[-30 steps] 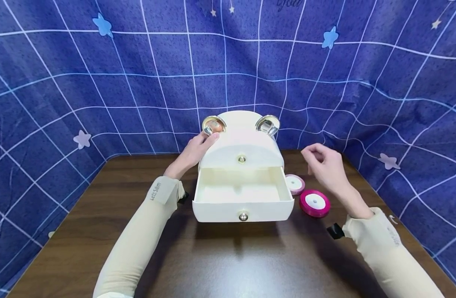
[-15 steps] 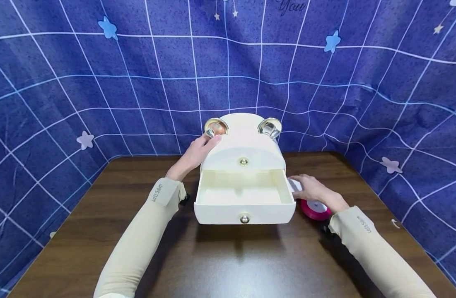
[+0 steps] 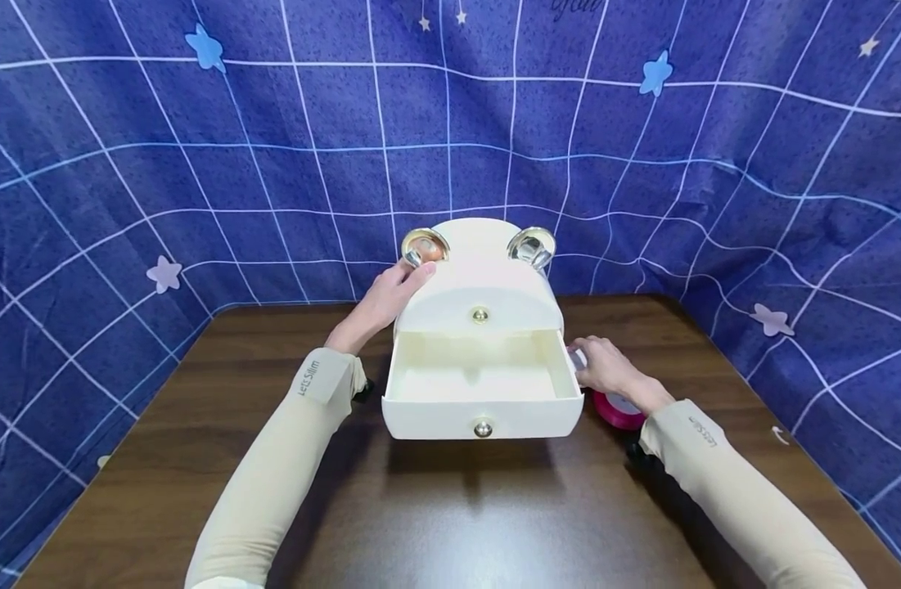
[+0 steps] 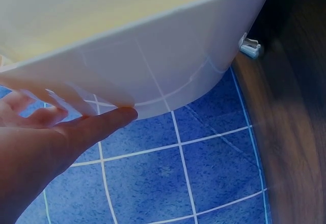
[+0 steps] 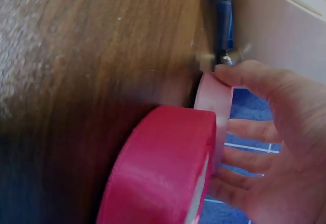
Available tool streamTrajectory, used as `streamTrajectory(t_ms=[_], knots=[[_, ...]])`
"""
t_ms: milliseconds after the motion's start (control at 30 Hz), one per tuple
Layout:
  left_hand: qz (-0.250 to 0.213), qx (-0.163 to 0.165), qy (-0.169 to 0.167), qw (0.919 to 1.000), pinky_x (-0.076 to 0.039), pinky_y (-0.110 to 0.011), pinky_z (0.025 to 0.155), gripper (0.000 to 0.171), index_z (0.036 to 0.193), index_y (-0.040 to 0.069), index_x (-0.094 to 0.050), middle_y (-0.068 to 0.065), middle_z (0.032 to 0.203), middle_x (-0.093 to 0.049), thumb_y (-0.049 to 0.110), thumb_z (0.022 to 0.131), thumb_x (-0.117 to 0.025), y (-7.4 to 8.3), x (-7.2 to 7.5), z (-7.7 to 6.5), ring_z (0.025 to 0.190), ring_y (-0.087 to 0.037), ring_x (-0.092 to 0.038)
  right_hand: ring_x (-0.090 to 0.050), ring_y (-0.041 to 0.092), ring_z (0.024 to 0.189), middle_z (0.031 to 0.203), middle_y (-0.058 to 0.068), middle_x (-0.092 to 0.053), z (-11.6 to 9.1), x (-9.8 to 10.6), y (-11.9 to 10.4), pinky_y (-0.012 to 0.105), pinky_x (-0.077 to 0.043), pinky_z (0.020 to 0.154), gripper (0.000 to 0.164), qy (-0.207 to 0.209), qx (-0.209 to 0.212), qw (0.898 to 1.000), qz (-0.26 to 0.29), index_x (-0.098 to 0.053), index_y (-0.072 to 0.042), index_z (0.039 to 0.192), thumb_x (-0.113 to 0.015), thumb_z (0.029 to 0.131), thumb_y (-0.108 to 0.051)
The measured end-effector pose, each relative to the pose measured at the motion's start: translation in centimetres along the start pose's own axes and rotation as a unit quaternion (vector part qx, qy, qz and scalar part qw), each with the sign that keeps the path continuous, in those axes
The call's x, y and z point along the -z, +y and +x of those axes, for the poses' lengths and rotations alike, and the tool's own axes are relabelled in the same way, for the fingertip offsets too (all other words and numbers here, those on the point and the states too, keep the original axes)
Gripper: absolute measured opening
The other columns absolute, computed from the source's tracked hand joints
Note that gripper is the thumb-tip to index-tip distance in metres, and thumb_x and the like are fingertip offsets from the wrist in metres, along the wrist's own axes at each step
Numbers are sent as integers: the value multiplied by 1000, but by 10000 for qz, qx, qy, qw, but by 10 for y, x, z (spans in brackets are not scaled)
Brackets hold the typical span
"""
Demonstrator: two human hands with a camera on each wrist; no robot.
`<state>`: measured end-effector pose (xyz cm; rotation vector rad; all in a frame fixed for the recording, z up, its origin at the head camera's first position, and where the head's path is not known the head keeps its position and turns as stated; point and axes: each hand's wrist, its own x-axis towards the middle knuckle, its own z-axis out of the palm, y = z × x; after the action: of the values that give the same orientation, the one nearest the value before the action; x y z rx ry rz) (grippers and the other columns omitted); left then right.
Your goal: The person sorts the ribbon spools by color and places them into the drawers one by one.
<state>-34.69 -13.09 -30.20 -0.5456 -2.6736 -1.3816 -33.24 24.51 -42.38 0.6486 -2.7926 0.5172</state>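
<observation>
A white drawer box [image 3: 487, 278] with a rounded top stands on the table, its lower drawer [image 3: 481, 419] pulled out with nothing visible inside. My left hand [image 3: 382, 304] rests against the box's left side, just under a shiny metal disc [image 3: 425, 246]. In the left wrist view the thumb lies extended along the white edge. To the right of the box, my right hand [image 3: 605, 366] grips a light pink ribbon spool [image 5: 214, 96] between thumb and fingers. A hot pink ribbon spool [image 5: 158, 163] sits beside it, partly hidden under the wrist in the head view.
A second metal disc [image 3: 532, 248] sits on the box's right. The upper drawer [image 3: 450, 314] is closed, with a small round knob [image 3: 479, 315]. The brown wooden table [image 3: 273, 458] meets a blue grid-patterned cloth [image 3: 332, 131] behind and at both sides.
My right hand has come down and left from above the table onto the light pink ribbon spool and taken hold of it. My left hand and the box stay put.
</observation>
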Motion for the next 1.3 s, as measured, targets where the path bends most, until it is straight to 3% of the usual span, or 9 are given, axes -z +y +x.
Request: streamTrajectory(t_ms=[333,700,1300], knots=[[179,-25,43,9998,-49,-42,92,60,127,15,-53,-12,113,-64,64,94,-40,3,2,0,101,-26,-62,-62,33,87,98,18,-71,-2,26,-13,43,-48,75,44,336,95,9994,80,-68,2,106,-78,75,-26],[93,-3,-49,9999,-49,-40,91,62,129,15,-52,-11,114,-63,65,94,-40,-1,-1,2,101,-24,-62,-57,33,93,103,18,-68,-15,60,-31,41,-44,77,47,467,-176,9984,261,-67,-1,107,-80,74,-31],[125,-8,15,9999,-50,-40,89,61,127,14,-53,-12,114,-63,65,94,-40,0,1,1,99,-24,-62,-54,29,95,102,14,-68,-26,123,-82,38,-42,75,42,1182,334,9923,170,-69,-6,103,-80,75,-36]])
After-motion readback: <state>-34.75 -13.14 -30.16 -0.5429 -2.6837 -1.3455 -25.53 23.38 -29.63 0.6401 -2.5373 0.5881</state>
